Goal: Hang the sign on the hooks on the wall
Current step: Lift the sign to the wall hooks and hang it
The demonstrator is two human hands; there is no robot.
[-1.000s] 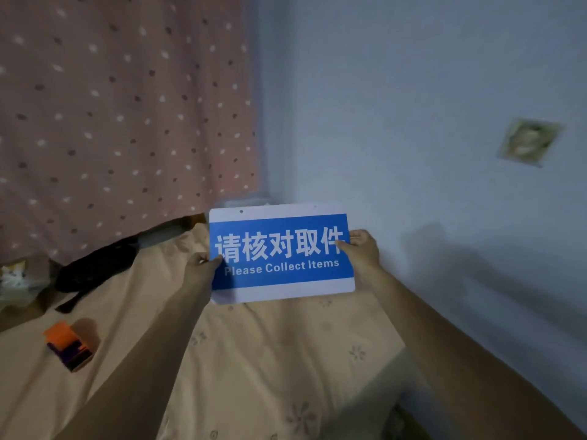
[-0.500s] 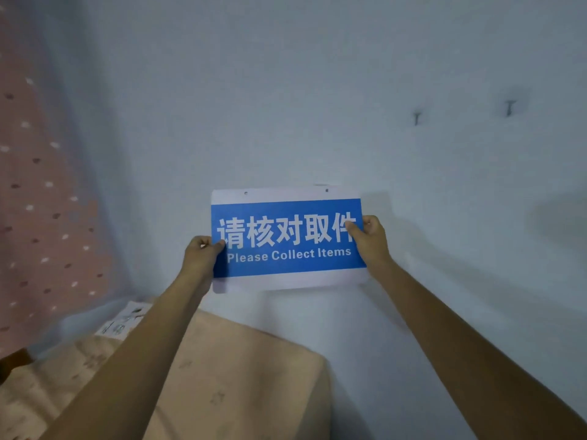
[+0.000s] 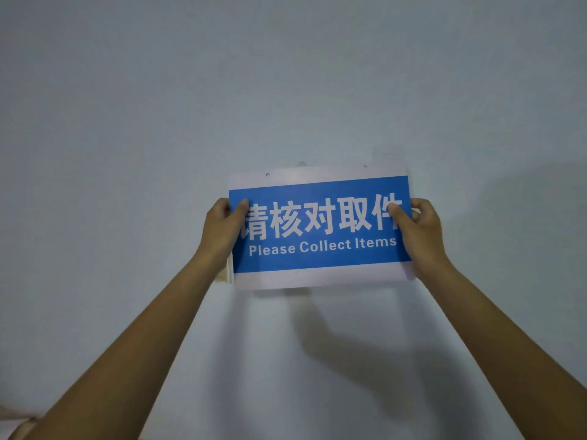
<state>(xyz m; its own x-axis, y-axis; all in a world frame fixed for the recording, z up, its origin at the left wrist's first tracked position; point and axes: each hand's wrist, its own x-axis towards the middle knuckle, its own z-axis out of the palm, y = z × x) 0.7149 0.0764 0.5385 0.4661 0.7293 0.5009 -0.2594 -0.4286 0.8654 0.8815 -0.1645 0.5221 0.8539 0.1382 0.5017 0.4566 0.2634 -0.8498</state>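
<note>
A white sign [image 3: 320, 230] with a blue panel reading "Please Collect Items" is held flat in front of the pale wall [image 3: 286, 90]. My left hand [image 3: 222, 227] grips its left edge, thumb over the blue panel. My right hand [image 3: 419, 230] grips its right edge the same way. Two small holes sit near the sign's top edge. A small hook tip [image 3: 301, 163] shows just above the top edge, between the holes and nearer the left one. Any second hook is hidden behind the sign.
A small beige patch [image 3: 226, 274] on the wall peeks out past the sign's lower left corner. A bit of pale fabric [image 3: 19, 427] shows in the bottom left corner. The sign's shadow falls on the wall below it.
My view has swung from the bed and curtain onto the bare wall. Both hands have carried the sign right and up against the wall, over where two hooks showed half a second ago.
</note>
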